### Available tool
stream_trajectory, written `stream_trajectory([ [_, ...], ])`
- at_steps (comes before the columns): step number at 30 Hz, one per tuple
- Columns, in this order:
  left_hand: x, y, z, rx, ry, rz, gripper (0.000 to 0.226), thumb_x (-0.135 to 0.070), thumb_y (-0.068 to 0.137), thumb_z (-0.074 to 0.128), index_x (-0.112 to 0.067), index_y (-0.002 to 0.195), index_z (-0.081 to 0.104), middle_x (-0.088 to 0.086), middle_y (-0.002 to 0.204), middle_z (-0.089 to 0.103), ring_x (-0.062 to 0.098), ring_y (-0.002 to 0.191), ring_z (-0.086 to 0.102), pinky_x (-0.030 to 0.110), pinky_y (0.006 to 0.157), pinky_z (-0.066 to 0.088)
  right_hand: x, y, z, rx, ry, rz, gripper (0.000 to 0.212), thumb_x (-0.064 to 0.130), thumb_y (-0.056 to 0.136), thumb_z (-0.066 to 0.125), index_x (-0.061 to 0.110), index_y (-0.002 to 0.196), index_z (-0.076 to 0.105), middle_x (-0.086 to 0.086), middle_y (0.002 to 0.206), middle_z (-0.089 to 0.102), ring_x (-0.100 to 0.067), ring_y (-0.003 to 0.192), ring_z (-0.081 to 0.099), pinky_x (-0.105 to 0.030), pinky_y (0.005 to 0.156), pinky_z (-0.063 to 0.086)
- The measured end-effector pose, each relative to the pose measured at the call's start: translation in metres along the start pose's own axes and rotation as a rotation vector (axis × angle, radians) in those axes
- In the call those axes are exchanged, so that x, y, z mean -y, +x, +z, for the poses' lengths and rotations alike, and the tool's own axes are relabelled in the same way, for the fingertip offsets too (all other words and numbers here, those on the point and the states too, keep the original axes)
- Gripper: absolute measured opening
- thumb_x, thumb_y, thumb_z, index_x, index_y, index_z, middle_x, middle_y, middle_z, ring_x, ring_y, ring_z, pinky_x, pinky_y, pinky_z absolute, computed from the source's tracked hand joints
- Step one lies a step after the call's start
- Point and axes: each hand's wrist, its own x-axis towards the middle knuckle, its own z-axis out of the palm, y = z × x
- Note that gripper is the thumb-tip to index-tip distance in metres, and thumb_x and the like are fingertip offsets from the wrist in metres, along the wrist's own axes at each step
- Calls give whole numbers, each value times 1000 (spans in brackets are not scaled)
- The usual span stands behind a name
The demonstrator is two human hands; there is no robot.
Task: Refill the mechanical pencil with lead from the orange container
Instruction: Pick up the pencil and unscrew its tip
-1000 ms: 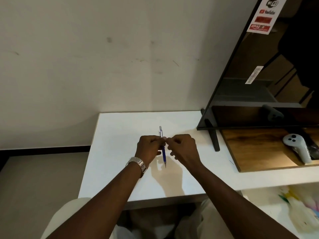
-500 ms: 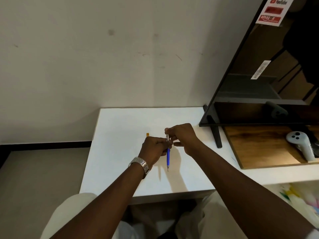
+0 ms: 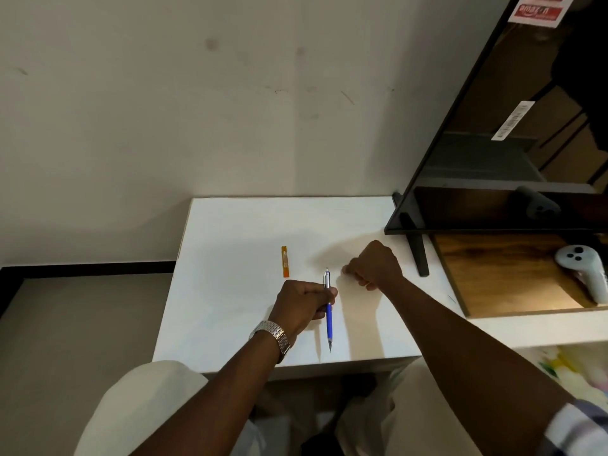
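Note:
The mechanical pencil [image 3: 329, 319] has a blue barrel and a silver upper end, and its tip points toward me. My left hand [image 3: 304, 304] grips it around the middle, just above the white table [image 3: 230, 291]. A small white tip shows at the pencil's top end. My right hand [image 3: 375, 269] rests to the right of that top end, apart from it, with fingers curled and pinched together. Anything tiny between those fingers is hidden. The slim orange lead container [image 3: 285, 261] lies flat on the table, left of the pencil and beyond my left hand.
A black TV screen [image 3: 510, 143] leans over the table's right side, its foot [image 3: 419, 255] close to my right hand. A wooden board [image 3: 493, 278] with a white controller [image 3: 584, 268] lies further right. The wall runs behind the table.
My right hand has come off the pencil's top and moved right. My left hand has shifted toward me with the pencil, uncovering the orange container.

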Motion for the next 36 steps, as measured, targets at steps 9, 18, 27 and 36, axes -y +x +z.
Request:
stream_trajectory([
  [9,7,1,-1,-24,0,-20,27,-22,90,78,1,103,80,23,98,79,25,82,71,36,87,63,-9,10,1,68,34,74,38,29,65,96,0,66,72,-16,61,75,-34,58,78,-40,54,66],
  [18,4,-1,1,-1,-4,-27,30,-23,91,76,2,109,79,24,104,78,39,99,74,44,96,61,-17,0,-12,-31,350,-17,28,25,74,93,3,72,76,-20,75,78,-17,48,72,-31,51,62],
  [27,8,3,6,-11,86,-32,28,-25,92,75,-1,106,80,20,99,79,30,88,73,37,91,62,15,-53,-5,343,344,-129,14,11,89,74,4,98,83,-4,85,79,-19,70,76,-27,54,60],
  [36,16,-2,6,26,63,-15,28,-26,92,76,-1,104,80,20,98,79,31,90,75,31,85,63,24,-29,-3,155,480,37,13,4,86,71,0,94,79,-12,85,71,-22,62,67,-27,52,57],
])
